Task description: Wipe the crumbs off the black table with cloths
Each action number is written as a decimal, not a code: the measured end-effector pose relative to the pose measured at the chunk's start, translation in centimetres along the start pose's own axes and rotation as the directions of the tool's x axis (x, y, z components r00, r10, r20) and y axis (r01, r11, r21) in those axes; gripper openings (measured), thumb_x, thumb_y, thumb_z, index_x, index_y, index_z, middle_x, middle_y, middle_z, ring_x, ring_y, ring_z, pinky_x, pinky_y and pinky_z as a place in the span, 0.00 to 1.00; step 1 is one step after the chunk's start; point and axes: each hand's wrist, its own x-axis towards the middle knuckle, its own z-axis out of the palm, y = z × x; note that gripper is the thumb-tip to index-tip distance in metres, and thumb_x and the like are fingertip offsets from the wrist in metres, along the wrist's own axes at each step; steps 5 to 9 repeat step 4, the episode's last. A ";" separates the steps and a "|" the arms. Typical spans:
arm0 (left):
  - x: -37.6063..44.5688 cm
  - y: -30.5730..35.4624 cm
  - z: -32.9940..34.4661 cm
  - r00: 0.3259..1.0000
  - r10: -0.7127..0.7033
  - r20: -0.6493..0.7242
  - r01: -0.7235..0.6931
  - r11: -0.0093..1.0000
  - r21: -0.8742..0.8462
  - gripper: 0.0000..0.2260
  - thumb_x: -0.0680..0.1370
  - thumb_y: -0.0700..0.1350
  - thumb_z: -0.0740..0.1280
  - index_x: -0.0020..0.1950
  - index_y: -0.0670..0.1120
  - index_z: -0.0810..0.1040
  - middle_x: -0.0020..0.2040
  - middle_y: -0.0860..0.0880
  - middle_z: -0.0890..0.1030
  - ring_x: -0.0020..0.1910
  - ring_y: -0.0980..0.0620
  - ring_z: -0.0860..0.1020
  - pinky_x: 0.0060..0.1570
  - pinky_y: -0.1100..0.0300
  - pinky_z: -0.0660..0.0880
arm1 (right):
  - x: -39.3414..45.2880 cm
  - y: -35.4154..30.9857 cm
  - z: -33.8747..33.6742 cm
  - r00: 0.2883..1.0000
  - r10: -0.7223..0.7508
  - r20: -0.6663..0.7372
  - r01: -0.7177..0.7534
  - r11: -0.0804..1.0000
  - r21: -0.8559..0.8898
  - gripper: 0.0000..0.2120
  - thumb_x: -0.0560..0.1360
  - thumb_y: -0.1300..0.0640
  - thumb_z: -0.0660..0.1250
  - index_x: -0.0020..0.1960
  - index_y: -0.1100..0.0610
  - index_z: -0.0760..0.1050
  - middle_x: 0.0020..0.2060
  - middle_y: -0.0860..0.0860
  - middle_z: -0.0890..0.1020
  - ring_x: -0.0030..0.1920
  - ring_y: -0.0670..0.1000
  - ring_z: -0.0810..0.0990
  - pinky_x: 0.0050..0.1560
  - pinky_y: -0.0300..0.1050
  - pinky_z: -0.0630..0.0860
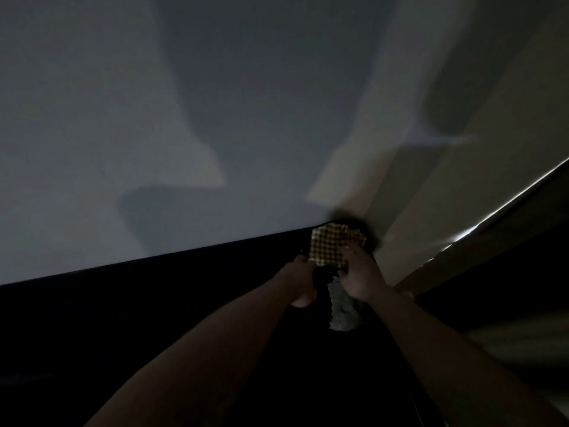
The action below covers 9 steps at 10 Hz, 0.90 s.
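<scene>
The scene is very dark. Both my arms reach forward over the black table (154, 318) toward its far corner by the wall. A yellow checked cloth (329, 248) lies bunched in that corner. My right hand (363, 272) grips its near edge. A grey textured cloth (343, 309) hangs down below my right hand, between the two hands. My left hand (303, 282) is curled beside the checked cloth; what it holds is too dark to make out. No crumbs are visible in this light.
A pale wall (184, 118) runs along the table's far edge and meets a second wall (462, 149) at the right corner. A thin bright strip (508, 204) slants along the right side. Shadows of my arms fall on the wall.
</scene>
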 end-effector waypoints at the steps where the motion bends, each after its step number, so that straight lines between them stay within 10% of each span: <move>1: -1.4 -1.0 1.3 0.997 -0.006 0.077 -0.001 0.996 0.088 0.31 0.75 0.46 0.68 0.78 0.47 0.63 0.76 0.43 0.62 0.71 0.38 0.68 0.67 0.45 0.73 | -1.6 0.6 1.9 0.998 0.049 0.028 -0.045 0.988 -0.145 0.25 0.82 0.52 0.61 0.78 0.55 0.65 0.80 0.54 0.60 0.78 0.60 0.61 0.75 0.59 0.64; 4: -16.0 -5.0 -2.3 0.947 0.065 -0.315 -0.115 0.983 -0.142 0.27 0.74 0.46 0.67 0.74 0.49 0.71 0.77 0.49 0.65 0.74 0.48 0.68 0.75 0.60 0.63 | -8.3 -9.6 -2.6 0.991 -0.100 -0.093 0.120 0.964 0.239 0.23 0.83 0.54 0.65 0.77 0.50 0.67 0.78 0.48 0.64 0.78 0.52 0.63 0.77 0.54 0.65; 9: -16.0 -5.0 -2.3 0.947 0.065 -0.315 -0.115 0.983 -0.142 0.27 0.74 0.46 0.67 0.74 0.49 0.71 0.77 0.49 0.65 0.74 0.48 0.68 0.75 0.60 0.63 | -8.3 -9.6 -2.6 0.991 -0.100 -0.093 0.120 0.964 0.239 0.23 0.83 0.54 0.65 0.77 0.50 0.67 0.78 0.48 0.64 0.78 0.52 0.63 0.77 0.54 0.65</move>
